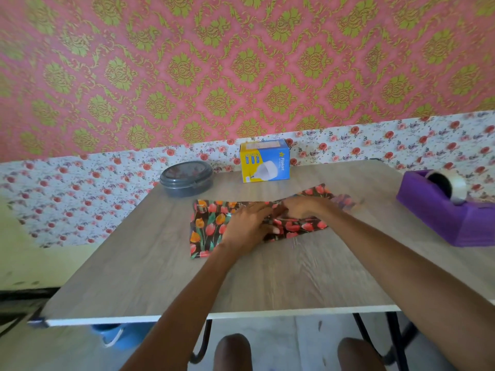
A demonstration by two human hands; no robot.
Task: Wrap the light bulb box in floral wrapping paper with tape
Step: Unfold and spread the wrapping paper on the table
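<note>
L hand (246,226) pinches floral paper (206,226) fold; R hand (304,208) on it, fingers' (288,206) grip unclear; bulb box (265,162) behind.

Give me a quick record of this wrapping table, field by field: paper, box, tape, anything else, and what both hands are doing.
wrapping paper: floral, folded, lying mid table
light bulb box: unwrapped, far edge, apart from the paper
tape dispenser: purple, right side, clear roll loaded
container: grey, round, lidded, left of the box
left hand: on the paper
right hand: on the paper; grip too blurred to tell
</note>
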